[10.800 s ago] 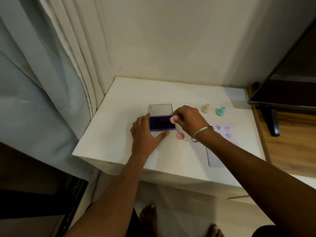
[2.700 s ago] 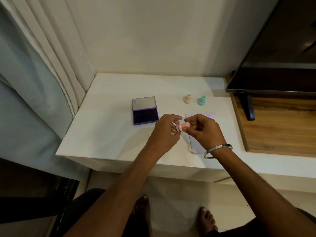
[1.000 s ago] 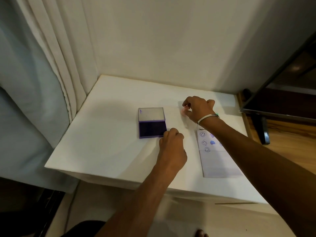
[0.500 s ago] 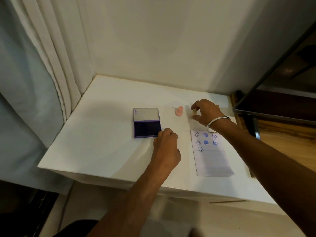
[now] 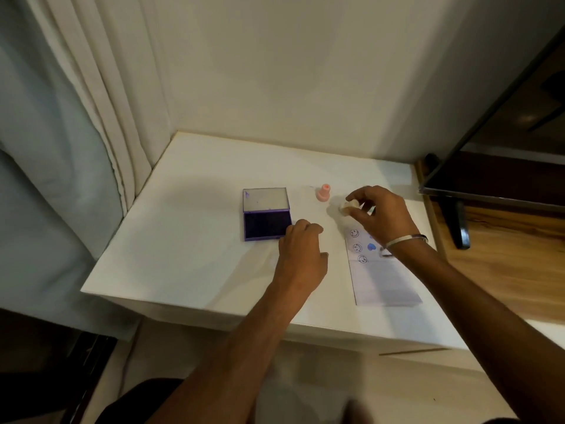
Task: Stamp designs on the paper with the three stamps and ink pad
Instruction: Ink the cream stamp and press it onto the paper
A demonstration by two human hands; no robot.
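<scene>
An open purple ink pad (image 5: 267,223) lies on the white table (image 5: 189,246), its clear lid folded back. A pink stamp (image 5: 323,193) stands upright to its right. My right hand (image 5: 379,214) holds a cream stamp (image 5: 348,206) in its fingertips just above the table, behind the paper (image 5: 382,280). The paper bears smiley prints and blue hearts near its far end, partly hidden by my wrist. My left hand (image 5: 301,255) rests on the table at the ink pad's near right corner, fingers curled. A bit of teal shows behind my right fingers.
A dark TV screen (image 5: 504,154) on a stand sits on a wooden surface (image 5: 504,261) to the right. Curtains (image 5: 76,117) hang at the left, a wall rises behind the table. The table's front edge is close to my arms.
My right hand set the pink stamp down beside the ink pad, moved right and picked up the cream stamp. My left hand stayed by the ink pad.
</scene>
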